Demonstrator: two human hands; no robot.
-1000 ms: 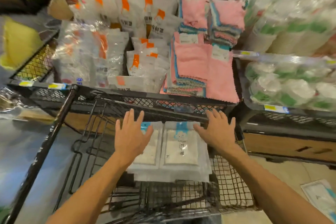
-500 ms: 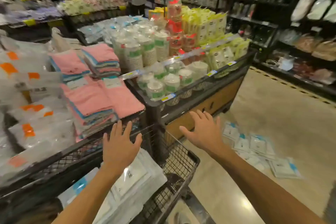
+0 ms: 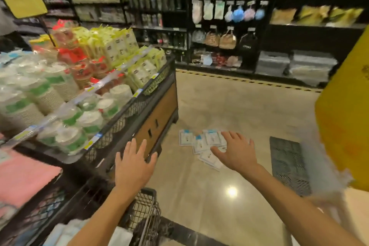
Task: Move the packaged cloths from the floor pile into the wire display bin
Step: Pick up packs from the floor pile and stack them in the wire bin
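Note:
Several white packaged cloths with blue tops lie in a loose pile (image 3: 201,144) on the shiny floor ahead. My right hand (image 3: 236,151) hovers in front of that pile with fingers spread, holding nothing. My left hand (image 3: 132,167) is stretched out with straight fingers above the corner of the black wire display bin (image 3: 147,211) at the bottom left. White packages (image 3: 65,231) lie inside that bin, partly hidden by my left forearm.
A black mesh display stand (image 3: 139,106) with wrapped paper cups and yellow packs fills the left. Pink cloths (image 3: 24,177) lie at the far left. A dark floor mat (image 3: 287,162) and a yellow object (image 3: 347,126) stand at the right. Dark shelving lines the back.
The view has swung right, from the bin and its packages to the floor pile. Both hands have left the packages in the bin and now reach out empty toward the floor.

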